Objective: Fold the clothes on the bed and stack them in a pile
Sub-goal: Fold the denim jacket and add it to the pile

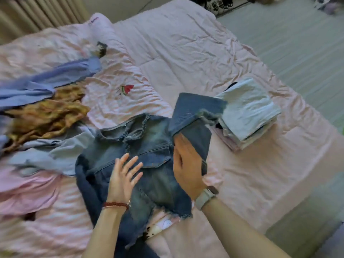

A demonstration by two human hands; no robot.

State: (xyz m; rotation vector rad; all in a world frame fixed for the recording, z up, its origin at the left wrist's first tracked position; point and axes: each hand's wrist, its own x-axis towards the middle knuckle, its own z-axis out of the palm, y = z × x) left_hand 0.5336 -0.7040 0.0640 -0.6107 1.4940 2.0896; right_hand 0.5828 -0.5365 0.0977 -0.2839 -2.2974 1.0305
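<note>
Head view, left to right. Unfolded clothes [46,112] lie heaped at the left of the bed [186,53]: blue, brown-patterned, pale blue and pink items, overlapping. Centre: a denim jacket [141,155] lies spread front-up on the pink cover. Left hand [124,175] is over the jacket front with fingers spread and straight, gripping nothing; whether it presses the cloth cannot be told. Right hand [188,168] grips the jacket's sleeve [193,112], which is lifted and folded inward. Just right of the sleeve stands the folded pile [247,112], pale blue on top, pink beneath.

Risks, as judged: the raised cuff is touching or nearly touching the pile and could drag its top piece askew. Stiff denim may spring open if released unpressed. The jacket's left sleeve, bunched beneath, could fold unevenly.

Containers: none seen.
</note>
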